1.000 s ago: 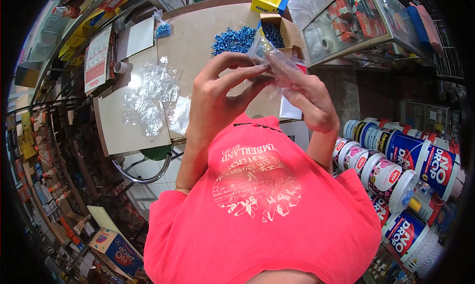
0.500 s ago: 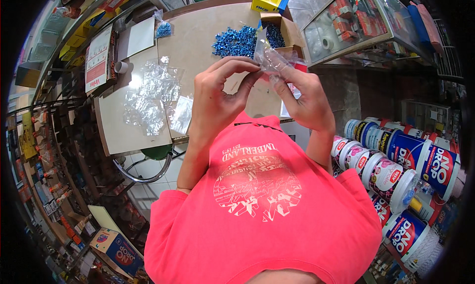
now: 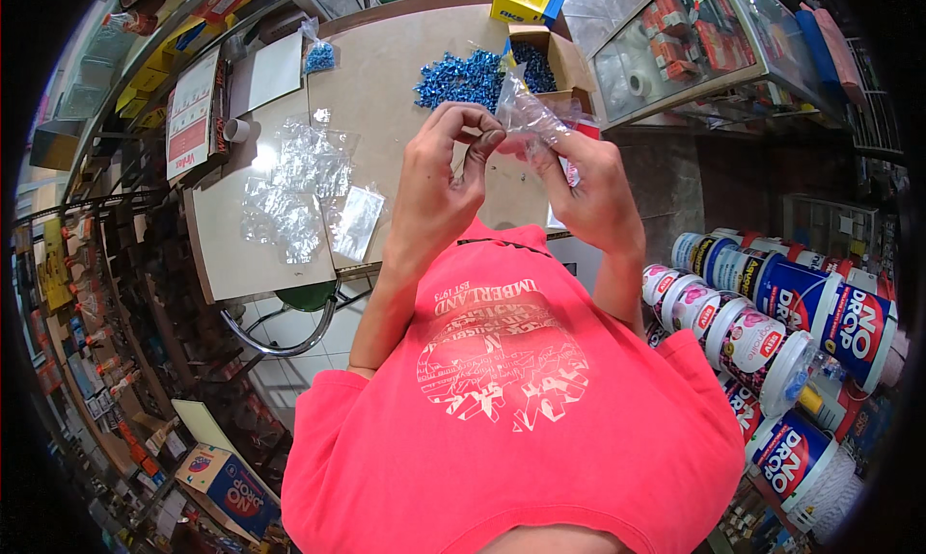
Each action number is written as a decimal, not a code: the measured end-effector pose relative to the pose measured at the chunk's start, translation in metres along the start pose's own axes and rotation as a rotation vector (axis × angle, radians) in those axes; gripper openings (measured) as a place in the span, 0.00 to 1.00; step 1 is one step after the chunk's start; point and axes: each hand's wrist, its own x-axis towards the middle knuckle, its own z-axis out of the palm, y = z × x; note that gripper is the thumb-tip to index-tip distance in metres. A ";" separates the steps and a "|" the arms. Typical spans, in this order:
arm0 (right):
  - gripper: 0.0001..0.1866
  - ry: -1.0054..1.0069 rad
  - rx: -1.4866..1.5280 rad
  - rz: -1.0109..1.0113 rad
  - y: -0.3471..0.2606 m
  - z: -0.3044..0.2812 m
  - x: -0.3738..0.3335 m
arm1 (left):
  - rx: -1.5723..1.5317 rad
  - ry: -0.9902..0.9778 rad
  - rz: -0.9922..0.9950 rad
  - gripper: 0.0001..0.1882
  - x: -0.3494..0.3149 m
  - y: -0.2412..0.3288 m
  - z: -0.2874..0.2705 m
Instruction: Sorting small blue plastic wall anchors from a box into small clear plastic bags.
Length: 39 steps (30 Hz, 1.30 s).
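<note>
The clear plastic bag (image 3: 529,115) is up on the near side of the blue pile (image 3: 455,80), and I have it gripped in my right hand (image 3: 603,189), thumb against fingers. My left hand (image 3: 439,188) brings thumb and forefinger together at the bag's edge; from this remote seat I cannot tell whether film or a small piece sits between them. The film looks thin and slick, so a weak pinch could let it slip, and a hard sideways tug could tear it. The pile is a loose heap of small, glossy, metallic-looking pieces, which a brushing wrist could scatter. Right of the pile, the open brown cardboard carton (image 3: 573,62) holds similar pieces. Left of the pile and nearer me, flat, crinkled, see-through bags (image 3: 289,192) overlap on the smooth desk (image 3: 376,48); a small filled bag (image 3: 319,57) sits well left of the pile.
</note>
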 end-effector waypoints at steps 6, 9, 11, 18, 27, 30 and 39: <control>0.11 0.005 0.019 -0.068 0.001 0.000 0.003 | -0.005 0.047 -0.005 0.04 0.003 -0.002 0.002; 0.14 0.082 0.065 -0.063 0.001 0.007 0.004 | 0.004 0.029 -0.005 0.05 0.003 -0.006 0.000; 0.16 0.103 0.143 0.001 0.003 0.010 0.004 | 0.040 0.029 0.004 0.06 0.003 -0.006 -0.001; 0.12 0.109 0.175 0.062 0.003 0.005 0.006 | -0.064 -0.013 -0.010 0.07 0.001 -0.003 0.000; 0.07 0.229 0.029 -0.030 0.004 0.003 0.005 | 0.128 0.065 0.108 0.04 0.004 0.001 -0.001; 0.08 0.306 0.044 -0.033 0.006 -0.002 0.006 | 0.061 0.114 -0.031 0.04 0.005 -0.003 -0.014; 0.10 0.310 0.533 0.173 0.010 0.011 0.002 | -0.111 0.087 0.070 0.14 0.003 0.005 -0.005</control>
